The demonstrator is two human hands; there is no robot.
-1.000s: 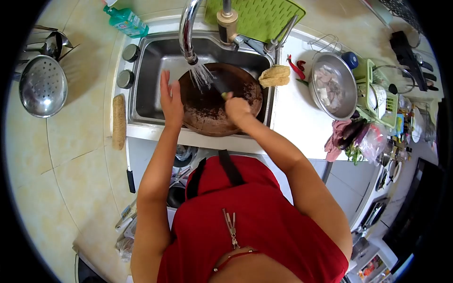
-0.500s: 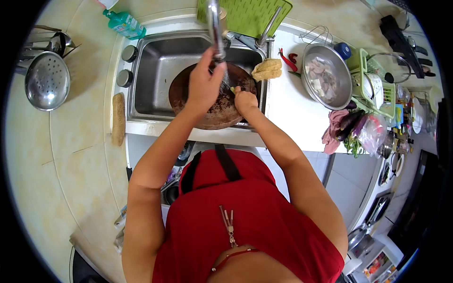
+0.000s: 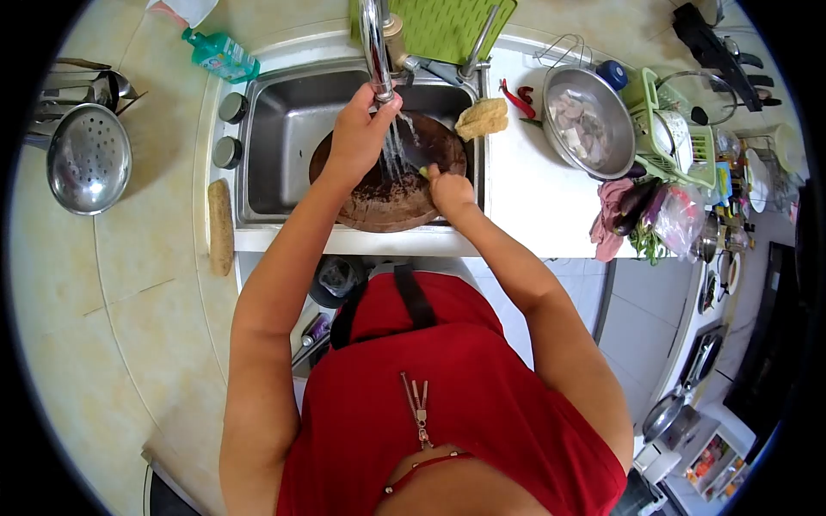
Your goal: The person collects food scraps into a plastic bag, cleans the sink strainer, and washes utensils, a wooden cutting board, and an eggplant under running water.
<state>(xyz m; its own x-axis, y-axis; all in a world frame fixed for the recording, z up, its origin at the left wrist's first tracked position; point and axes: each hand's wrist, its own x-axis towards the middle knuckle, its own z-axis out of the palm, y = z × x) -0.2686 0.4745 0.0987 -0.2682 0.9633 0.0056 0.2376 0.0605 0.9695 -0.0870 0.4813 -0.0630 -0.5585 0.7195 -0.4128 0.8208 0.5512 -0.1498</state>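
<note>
A round, dark brown wooden chopping board [image 3: 379,211] rests tilted across the steel sink [image 3: 280,129]. My left hand [image 3: 357,142] is closed around the lower end of the chrome faucet [image 3: 376,52]. Water streams from it onto the board. Over the board's right side, my right hand [image 3: 452,191] is closed on something with a small yellow-green end [image 3: 424,173]. A dark grey patch shows beside that end, but I cannot make out what it is. A yellowish loofah sponge [image 3: 482,119] sits on the sink's right rim.
On the right counter are red chillies [image 3: 519,101], a steel bowl [image 3: 589,120] with pale pieces in water, a green dish rack [image 3: 688,146] and eggplants [image 3: 637,206]. Two dark-lidded jars [image 3: 228,153] and a long loofah [image 3: 220,228] line the left edge. A green mat [image 3: 430,30] stands behind.
My left hand has shifted slightly left and down with the faucet end. The water stream now shows clearly, falling on the board. My right hand stays near the board's right side.
</note>
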